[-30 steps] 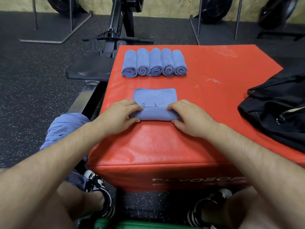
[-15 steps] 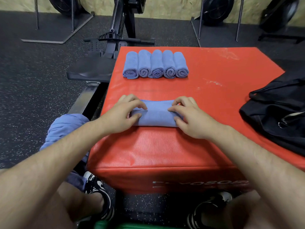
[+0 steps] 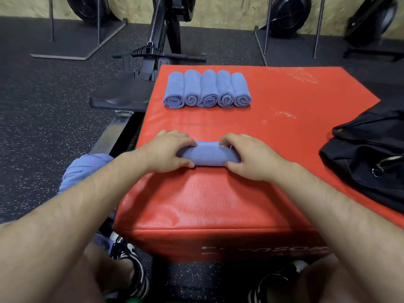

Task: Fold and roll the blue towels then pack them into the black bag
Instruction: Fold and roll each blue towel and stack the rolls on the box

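Observation:
A blue towel (image 3: 208,154) lies rolled into a tight tube across the near part of the red padded box (image 3: 218,204). My left hand (image 3: 167,153) grips its left end and my right hand (image 3: 247,156) grips its right end, fingers curled over the top. Further back, several rolled blue towels (image 3: 207,89) lie side by side in a row. The black bag (image 3: 369,154) sits on the box's right side, partly out of frame.
A pile of loose blue towels (image 3: 84,171) rests to my left, below the box edge. A rowing machine (image 3: 140,84) stands just beyond the box's left side. Dark rubber floor surrounds the box; my shoes are under its front.
The flat part of the towel has been rolled up away from me; the roll is now complete and thicker. Both hands moved forward with it.

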